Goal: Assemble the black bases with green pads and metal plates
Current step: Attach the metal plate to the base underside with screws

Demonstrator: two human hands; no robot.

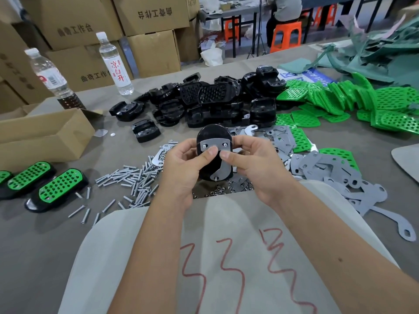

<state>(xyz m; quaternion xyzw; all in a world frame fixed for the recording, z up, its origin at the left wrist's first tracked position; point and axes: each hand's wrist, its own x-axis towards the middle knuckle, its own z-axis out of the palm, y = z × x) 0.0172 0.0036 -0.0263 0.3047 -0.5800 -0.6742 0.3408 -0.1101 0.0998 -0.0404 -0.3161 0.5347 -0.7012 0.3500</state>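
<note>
A black base (213, 137) is held upright above the table's (56, 241) near edge, between both hands, with a metal plate (221, 155) laid against its facing side; two screw ends are seen in the plate's upper band and one at its lower tip. The base is gripped from the left by the left hand (183, 164), thumb pressed on the plate; it is gripped from the right by the right hand (254, 162), thumb likewise set on the plate, fingers curled behind. Both forearms are raised from the lap and angled inward. Loose screws (133, 180) are strewn just left of the hands; grey plates (328, 168) are heaped to the right; unassembled bases (204, 100) are piled beyond, and green pads (353, 98) lie right of those, none countable with certainty. Three finished units (56, 189) appear to lie at the left, the third cut off by the frame; two bottles (115, 64) are stood behind.
</note>
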